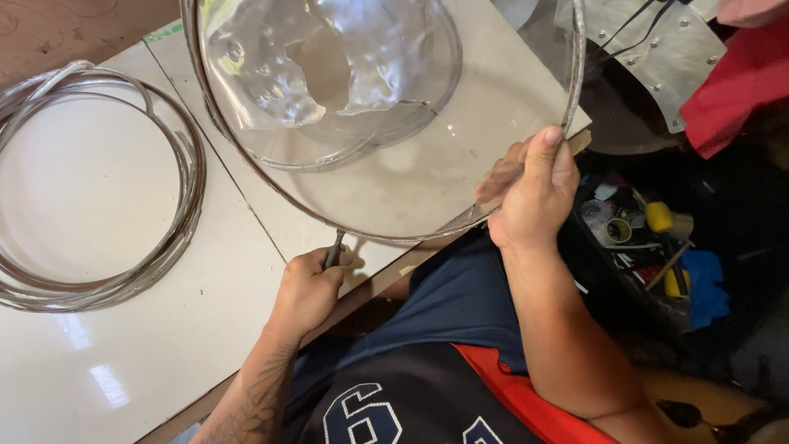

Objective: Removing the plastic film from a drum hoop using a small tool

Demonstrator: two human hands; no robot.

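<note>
Right hand (532,193) grasps the rim of a large clear plastic dome (460,123) at about 3 o'clock on the rim, thumb up along the metal-trimmed edge, fingers behind the clear wall. Left hand (308,288) is clenched around a small grey tool (334,248) whose tip meets the dome's rim at about 6 o'clock. Dome is held tilted over the white tabletop (123,345), filling the upper centre of the view.

Inside or seen through the dome: a smaller clear round bowl shape (386,107) with crumpled transparent film (271,57) in it; can't tell whether these sit in the dome or under it on the table.

At 9 o'clock, a coil of silvery trim strip (185,177) lies flat on the tabletop, well apart from both hands. At 3 o'clock, below table level, a dark open bin (629,284) holds mixed items: a yellow roll (658,216), a tape roll (617,231), something blue (704,284). At 1 o'clock, a curved riveted metal sheet (657,49) beside red cloth (735,90).
</note>
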